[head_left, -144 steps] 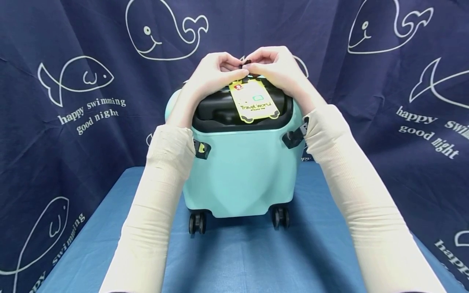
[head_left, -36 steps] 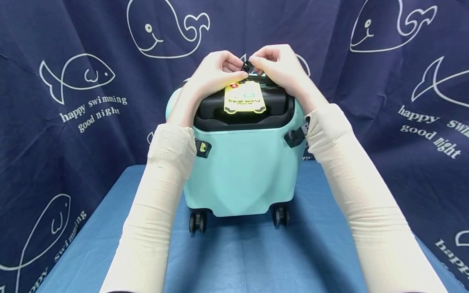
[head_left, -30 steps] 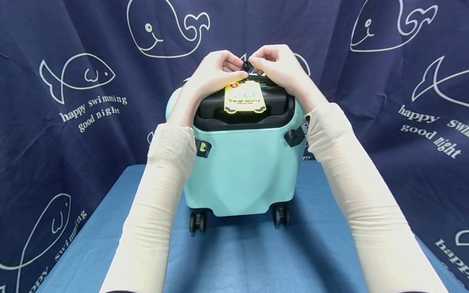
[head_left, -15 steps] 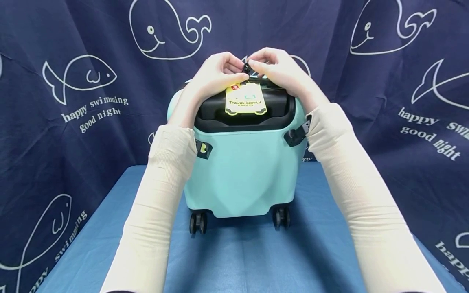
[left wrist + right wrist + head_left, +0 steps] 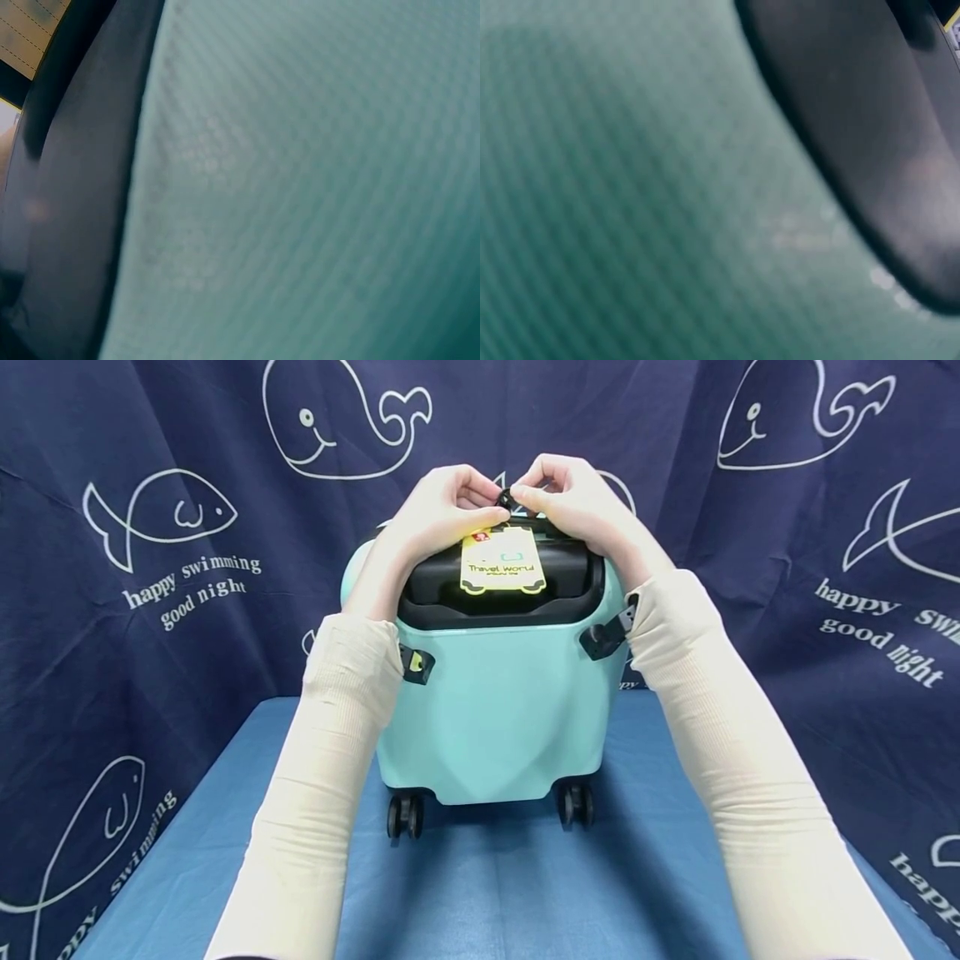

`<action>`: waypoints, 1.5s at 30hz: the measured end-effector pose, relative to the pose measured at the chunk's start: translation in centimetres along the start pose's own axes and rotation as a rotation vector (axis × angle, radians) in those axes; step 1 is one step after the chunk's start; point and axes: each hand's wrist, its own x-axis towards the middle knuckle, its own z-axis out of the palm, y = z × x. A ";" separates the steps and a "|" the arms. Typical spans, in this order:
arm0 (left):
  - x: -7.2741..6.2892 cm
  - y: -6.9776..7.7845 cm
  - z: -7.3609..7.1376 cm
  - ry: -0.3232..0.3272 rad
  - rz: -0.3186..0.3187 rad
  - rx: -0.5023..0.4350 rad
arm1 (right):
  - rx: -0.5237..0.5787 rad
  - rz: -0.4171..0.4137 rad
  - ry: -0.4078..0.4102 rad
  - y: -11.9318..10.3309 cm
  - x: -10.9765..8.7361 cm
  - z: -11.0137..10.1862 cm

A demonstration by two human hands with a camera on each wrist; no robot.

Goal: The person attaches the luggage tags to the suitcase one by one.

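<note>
A light-teal suitcase [image 5: 495,710] stands upright on its wheels, its black handle recess [image 5: 487,602] facing up and toward me. Over the recess lies a yellow luggage tag [image 5: 501,564] printed "Travel World". Its black strap [image 5: 506,499] rises in a small loop above the suitcase's top. My left hand [image 5: 438,514] pinches the strap from the left, thumb toward me. From the right, my right hand [image 5: 573,497] pinches the loop between thumb and fingers. How the strap's end and buckle lie is hidden by the fingertips. Both wrist views mostly show the teal shell [image 5: 300,180] and black trim [image 5: 847,105].
A blue cloth-covered table [image 5: 480,893] lies under the suitcase. Behind hangs a navy curtain [image 5: 172,693] with whale and fish drawings. Black wrist-camera mounts [image 5: 603,639] sit close to the suitcase's front face.
The tag was slanted at first and now hangs straight, slightly further left. The strap loop now shows between the hands. In the last second, the right hand shifts only slightly.
</note>
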 end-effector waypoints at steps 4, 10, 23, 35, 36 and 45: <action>0.0 0.0 0.0 0.003 0.012 -0.022 | 0.008 -0.005 0.001 -0.1 0.0 0.0; 0.0 0.0 -0.1 0.011 0.022 -0.031 | -0.004 0.011 -0.002 -0.3 0.0 -0.1; 0.3 -0.5 -0.1 0.007 0.011 -0.025 | -0.045 -0.017 0.012 -0.1 0.2 0.4; 0.1 -0.5 0.1 0.025 0.001 -0.043 | -0.008 0.012 -0.022 -0.1 0.0 0.4; 0.1 -0.5 0.1 0.024 0.000 -0.045 | -0.008 0.014 -0.019 -0.1 0.0 0.3; 0.3 -0.2 0.0 0.016 0.005 -0.020 | 0.020 -0.062 0.006 0.2 0.2 0.1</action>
